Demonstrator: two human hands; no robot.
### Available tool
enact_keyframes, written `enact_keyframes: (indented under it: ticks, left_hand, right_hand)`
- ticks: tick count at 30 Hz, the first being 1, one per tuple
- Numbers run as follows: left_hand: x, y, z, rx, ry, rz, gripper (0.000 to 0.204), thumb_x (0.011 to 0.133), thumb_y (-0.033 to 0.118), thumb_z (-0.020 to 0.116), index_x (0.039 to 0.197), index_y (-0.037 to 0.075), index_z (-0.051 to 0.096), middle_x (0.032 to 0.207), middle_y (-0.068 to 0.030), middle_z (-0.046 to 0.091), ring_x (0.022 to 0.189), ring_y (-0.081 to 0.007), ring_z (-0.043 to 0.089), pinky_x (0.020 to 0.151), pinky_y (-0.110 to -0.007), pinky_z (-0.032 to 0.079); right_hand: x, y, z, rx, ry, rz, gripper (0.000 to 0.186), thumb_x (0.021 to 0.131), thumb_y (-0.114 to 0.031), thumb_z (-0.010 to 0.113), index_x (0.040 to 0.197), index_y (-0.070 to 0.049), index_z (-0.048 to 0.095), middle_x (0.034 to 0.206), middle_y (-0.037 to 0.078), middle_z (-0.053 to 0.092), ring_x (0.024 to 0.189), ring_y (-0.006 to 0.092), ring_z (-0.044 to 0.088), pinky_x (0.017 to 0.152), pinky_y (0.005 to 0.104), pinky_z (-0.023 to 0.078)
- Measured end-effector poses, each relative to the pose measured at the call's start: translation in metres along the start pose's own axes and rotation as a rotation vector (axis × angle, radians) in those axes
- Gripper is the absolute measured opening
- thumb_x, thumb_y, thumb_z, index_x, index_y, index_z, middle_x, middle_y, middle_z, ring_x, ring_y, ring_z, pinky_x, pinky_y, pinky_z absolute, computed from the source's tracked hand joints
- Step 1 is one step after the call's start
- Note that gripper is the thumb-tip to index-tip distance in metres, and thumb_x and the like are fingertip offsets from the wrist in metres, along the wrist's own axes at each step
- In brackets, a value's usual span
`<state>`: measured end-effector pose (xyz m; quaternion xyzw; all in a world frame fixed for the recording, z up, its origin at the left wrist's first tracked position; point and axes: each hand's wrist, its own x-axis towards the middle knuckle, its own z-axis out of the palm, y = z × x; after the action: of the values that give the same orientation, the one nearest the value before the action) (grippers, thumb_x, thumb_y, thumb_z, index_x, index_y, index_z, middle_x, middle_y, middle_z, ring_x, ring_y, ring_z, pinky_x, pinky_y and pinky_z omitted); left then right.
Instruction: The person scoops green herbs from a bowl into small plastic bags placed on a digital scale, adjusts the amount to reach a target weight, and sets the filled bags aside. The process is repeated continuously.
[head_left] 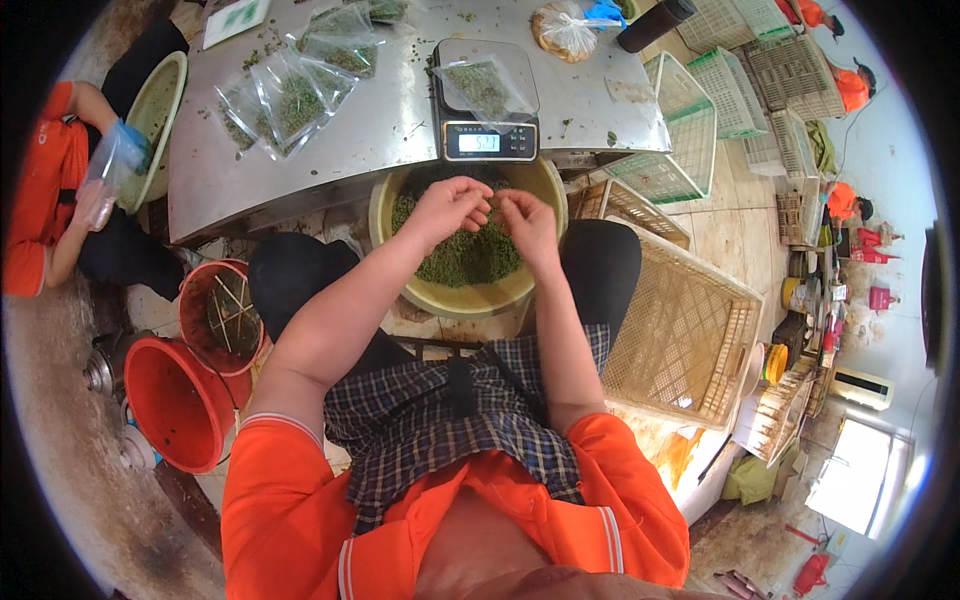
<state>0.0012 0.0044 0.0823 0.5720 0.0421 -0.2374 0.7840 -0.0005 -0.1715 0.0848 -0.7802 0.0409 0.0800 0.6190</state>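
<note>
My left hand (452, 210) and my right hand (525, 222) are raised over a yellow basin (385, 250) between my knees, full of small green buds or berries (465, 260). Both hands have their fingertips pinched close together near the basin's far part; whatever they hold is too small to make out. Just beyond them, on the steel table's front edge, a black digital scale (489, 140) carries a clear bag of green pieces (478, 88) on its platform. Several similar filled bags (295, 105) lie on the table (210, 185) to the left of the scale.
A co-worker (40, 200) holding a plastic bag sits at left by another basin (170, 70). Red buckets (170, 400) stand by my left leg, plastic crates (680, 330) at my right. A white tray, bagged item (560, 35) and black bottle (655, 25) are on the table. Other workers (850, 90) are at right.
</note>
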Motion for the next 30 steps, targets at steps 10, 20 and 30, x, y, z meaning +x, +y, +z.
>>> enact_keyframes:
  ticks: [10,20,30]
  left_hand:
    - [-0.018,0.003,0.002,0.649,0.147,0.306,0.025,0.086,0.012,0.058,0.107,0.001,0.064,0.099,-0.0174,0.068,0.096,-0.0274,0.066,0.084,-0.034,0.051]
    - [-0.016,0.025,-0.015,0.306,0.226,0.326,0.017,0.091,0.003,0.054,0.105,-0.001,0.062,0.097,-0.0089,0.068,0.088,-0.0158,0.066,0.08,-0.028,0.052]
    - [-0.019,0.033,-0.019,0.207,0.292,0.325,0.015,0.09,0.003,0.055,0.101,-0.002,0.063,0.09,-0.0092,0.069,0.081,-0.0132,0.066,0.074,-0.025,0.053]
  right_hand:
    - [-0.006,-0.022,-0.007,-0.393,0.388,-0.382,0.023,0.08,0.0,0.064,0.102,-0.006,0.068,0.088,0.005,0.057,0.068,0.0127,0.054,0.063,0.0248,0.045]
    - [0.035,-0.058,0.01,-0.485,0.457,-0.574,0.023,0.074,0.005,0.061,0.091,-0.009,0.069,0.087,0.011,0.056,0.085,0.028,0.056,0.076,0.0366,0.046]
    - [-0.04,0.118,0.04,-1.221,-0.486,0.251,0.021,0.078,-0.027,0.065,0.086,-0.009,0.072,0.089,0.019,0.068,0.086,0.0342,0.066,0.078,0.0433,0.054]
